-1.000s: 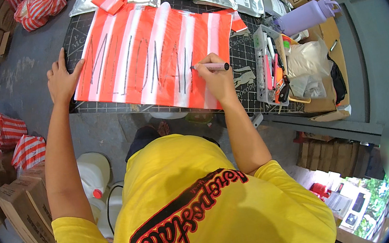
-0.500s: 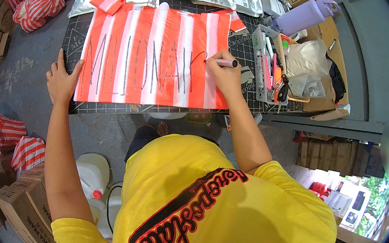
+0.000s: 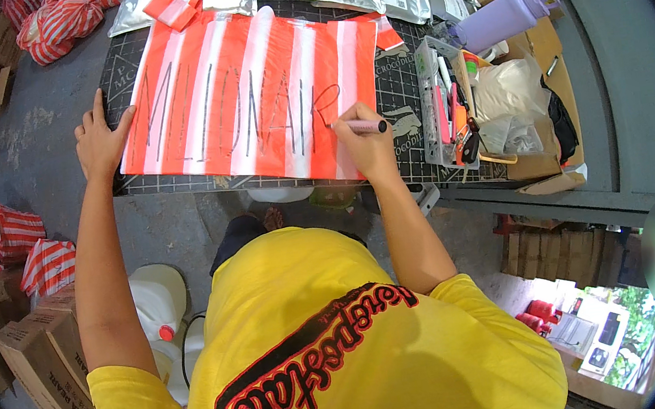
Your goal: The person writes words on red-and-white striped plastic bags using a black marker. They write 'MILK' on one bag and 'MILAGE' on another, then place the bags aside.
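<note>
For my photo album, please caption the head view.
Right hand holding a marker against a red-striped bag with dark lettering; left hand at its left edge.

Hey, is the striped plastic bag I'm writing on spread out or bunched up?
Spread out. The striped plastic bag lies broadly flat on the black cutting mat, stripes running from top to bottom edge.

Bag [image 3: 260, 57] on mat [image 3: 118, 67], left of tray [image 3: 427, 106]
</note>
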`<move>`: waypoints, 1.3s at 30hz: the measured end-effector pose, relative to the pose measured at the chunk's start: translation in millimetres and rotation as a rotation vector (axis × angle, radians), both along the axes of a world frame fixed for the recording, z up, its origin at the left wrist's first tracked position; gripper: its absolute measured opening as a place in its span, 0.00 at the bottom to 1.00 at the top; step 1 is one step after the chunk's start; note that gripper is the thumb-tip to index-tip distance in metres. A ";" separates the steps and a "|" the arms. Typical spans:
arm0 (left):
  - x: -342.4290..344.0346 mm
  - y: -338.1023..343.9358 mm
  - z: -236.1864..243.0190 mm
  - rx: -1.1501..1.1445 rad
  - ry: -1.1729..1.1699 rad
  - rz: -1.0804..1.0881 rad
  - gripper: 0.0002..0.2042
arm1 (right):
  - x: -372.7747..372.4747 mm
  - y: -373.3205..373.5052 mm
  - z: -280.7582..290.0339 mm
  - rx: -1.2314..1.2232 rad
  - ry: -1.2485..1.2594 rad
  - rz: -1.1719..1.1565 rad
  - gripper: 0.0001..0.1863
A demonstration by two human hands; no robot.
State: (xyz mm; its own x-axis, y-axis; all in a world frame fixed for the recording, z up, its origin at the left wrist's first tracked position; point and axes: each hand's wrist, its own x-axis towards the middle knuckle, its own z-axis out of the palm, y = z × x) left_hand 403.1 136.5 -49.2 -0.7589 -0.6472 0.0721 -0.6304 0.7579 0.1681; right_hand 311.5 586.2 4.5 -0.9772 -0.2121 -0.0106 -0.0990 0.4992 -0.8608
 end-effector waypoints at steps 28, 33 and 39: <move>1.8 -3.8 -6.6 -0.021 0.028 -0.028 0.46 | -51.2 14.3 -10.1 -0.001 0.119 -0.115 0.09; 0.4 -4.0 -4.5 -0.029 0.005 -0.022 0.46 | -29.1 26.9 -5.0 0.062 0.061 -0.076 0.10; -1.1 -5.9 -4.7 -0.014 -0.020 -0.014 0.46 | 14.7 38.0 7.4 0.051 -0.051 -0.044 0.10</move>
State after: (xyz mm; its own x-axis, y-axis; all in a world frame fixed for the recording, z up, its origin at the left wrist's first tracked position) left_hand 402.0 130.6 -53.9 -0.7690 -0.6358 0.0658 -0.6231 0.7686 0.1445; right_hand 326.2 624.2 11.9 -0.9834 -0.1670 -0.0707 -0.0325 0.5457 -0.8373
